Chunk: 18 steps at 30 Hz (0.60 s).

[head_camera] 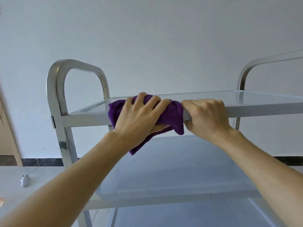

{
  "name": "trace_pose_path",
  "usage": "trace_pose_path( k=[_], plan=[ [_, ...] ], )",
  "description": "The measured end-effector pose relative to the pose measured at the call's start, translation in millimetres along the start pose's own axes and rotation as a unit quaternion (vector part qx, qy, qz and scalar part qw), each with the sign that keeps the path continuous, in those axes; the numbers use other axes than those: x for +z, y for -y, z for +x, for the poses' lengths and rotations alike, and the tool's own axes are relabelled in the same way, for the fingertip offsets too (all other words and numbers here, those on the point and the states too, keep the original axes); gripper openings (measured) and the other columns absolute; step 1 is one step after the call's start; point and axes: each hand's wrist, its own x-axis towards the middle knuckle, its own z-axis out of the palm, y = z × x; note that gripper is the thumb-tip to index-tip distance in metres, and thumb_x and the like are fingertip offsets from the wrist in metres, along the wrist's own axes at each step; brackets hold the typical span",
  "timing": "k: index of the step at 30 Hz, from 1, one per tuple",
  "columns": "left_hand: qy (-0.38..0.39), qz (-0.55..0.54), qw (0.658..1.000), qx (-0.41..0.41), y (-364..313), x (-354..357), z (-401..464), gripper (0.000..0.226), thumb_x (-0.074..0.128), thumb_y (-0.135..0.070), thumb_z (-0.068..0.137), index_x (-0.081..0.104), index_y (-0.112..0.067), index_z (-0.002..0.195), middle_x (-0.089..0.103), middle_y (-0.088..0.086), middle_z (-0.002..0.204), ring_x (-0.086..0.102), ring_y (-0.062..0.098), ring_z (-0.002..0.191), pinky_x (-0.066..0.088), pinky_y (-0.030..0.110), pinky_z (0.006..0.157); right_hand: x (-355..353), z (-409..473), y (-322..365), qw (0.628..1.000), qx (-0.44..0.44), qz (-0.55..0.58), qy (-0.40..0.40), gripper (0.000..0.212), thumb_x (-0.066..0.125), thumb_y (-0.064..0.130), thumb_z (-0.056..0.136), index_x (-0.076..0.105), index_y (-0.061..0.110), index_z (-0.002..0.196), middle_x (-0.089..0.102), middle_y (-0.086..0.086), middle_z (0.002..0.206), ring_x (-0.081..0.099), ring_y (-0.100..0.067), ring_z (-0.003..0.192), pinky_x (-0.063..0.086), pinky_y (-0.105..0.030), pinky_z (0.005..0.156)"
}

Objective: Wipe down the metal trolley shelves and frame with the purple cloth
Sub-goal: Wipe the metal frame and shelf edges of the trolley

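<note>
A metal trolley (56,102) with stacked steel shelves stands in front of me against a white wall. The purple cloth (172,114) is draped over the near rim of the top shelf (255,108). My left hand (139,115) grips the cloth, fingers curled over the rim on top and thumb under it, with a corner of cloth hanging below. Right beside it, my right hand (207,117) curls round the bare front rim of the same shelf, touching the cloth's right edge.
Looped frame handles rise at the left (77,66) and right (255,64) ends of the trolley. The middle shelf (172,169) and a lower shelf (188,215) lie below my arms. A small white object (24,180) sits on the floor at left. A wooden door edge (6,128) is far left.
</note>
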Motion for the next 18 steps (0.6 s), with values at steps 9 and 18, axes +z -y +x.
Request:
trace_pose_path(
  k=[9, 18],
  plan=[
    [0.023, 0.003, 1.000, -0.003, 92.1, -9.9, -68.6, 0.059, 0.038, -0.063, 0.095, 0.057, -0.020, 0.130, 0.063, -0.002, 0.124, 0.056, 0.032, 0.114, 0.053, 0.049, 0.074, -1.1, -1.4, -4.6, 0.999, 0.016, 0.026, 0.028, 0.031, 0.077, 0.003, 0.057, 0.074, 0.013, 0.086, 0.069, -0.002, 0.064, 0.063, -0.031, 0.054, 0.040, -0.028, 0.053],
    [-0.092, -0.220, 0.968, -0.082, 89.3, -21.5, -100.9, 0.032, 0.046, -0.017, 0.094, 0.067, -0.014, 0.118, 0.064, -0.003, 0.123, 0.051, 0.023, 0.127, 0.042, 0.048, 0.102, -0.3, -24.4, 25.0, 0.997, -0.059, 0.040, 0.000, 0.053, 0.068, 0.030, 0.087, 0.057, 0.007, 0.133, 0.059, -0.005, 0.137, 0.052, -0.030, 0.128, 0.035, -0.047, 0.109]
  ],
)
